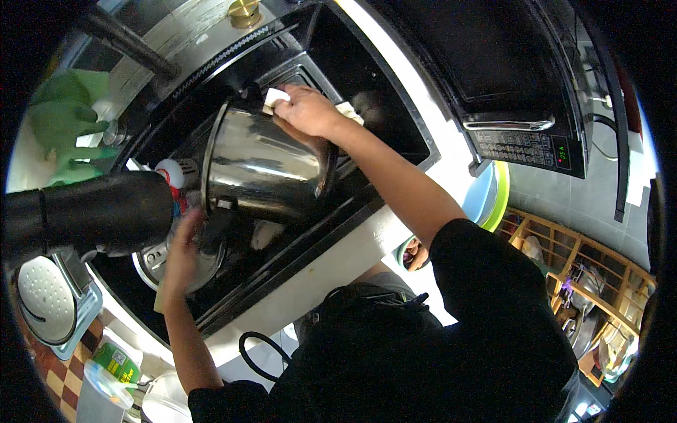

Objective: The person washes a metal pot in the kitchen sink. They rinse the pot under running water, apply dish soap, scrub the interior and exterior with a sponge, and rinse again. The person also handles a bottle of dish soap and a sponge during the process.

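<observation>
A large stainless steel pot lies tipped on its side in the black sink, its mouth facing left. On the pot's upper side, my right hand grips a white cloth; another white end shows beyond the wrist. My left hand is blurred, just below and left of the pot's rim, and its grip is unclear. Behind it lies a round metal lid, partly hidden. A white and red object sits by the pot's mouth.
A thick black cylinder, perhaps the faucet, juts in from the left. Green rubber gloves hang beyond it. A brass-coloured fitting stands on the back ledge. At the right are a microwave, stacked basins and a wooden rack.
</observation>
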`<action>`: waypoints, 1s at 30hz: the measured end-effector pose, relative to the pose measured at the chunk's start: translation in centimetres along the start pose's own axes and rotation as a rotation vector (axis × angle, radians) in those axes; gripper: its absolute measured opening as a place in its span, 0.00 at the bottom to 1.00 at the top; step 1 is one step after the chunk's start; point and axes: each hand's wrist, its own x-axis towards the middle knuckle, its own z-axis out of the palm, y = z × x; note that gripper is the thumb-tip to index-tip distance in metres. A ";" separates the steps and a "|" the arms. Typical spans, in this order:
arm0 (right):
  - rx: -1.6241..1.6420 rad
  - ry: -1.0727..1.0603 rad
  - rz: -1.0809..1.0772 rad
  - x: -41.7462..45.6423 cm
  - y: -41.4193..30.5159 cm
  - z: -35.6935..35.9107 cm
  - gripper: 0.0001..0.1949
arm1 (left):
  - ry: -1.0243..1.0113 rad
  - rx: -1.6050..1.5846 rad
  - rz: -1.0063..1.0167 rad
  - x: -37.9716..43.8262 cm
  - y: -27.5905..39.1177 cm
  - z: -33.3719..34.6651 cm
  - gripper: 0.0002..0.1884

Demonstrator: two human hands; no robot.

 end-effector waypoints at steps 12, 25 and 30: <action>-0.069 0.132 0.000 -1.2 0.6 -1.9 0.35 | 0.448 0.453 0.400 2.3 3.2 6.4 0.29; 1.133 -0.050 0.290 -6.9 2.5 -7.6 0.19 | 0.644 0.267 0.842 9.8 13.2 8.5 0.17; 1.115 0.038 0.102 -5.7 1.5 -4.8 0.13 | 0.684 0.126 0.662 10.2 14.3 7.6 0.20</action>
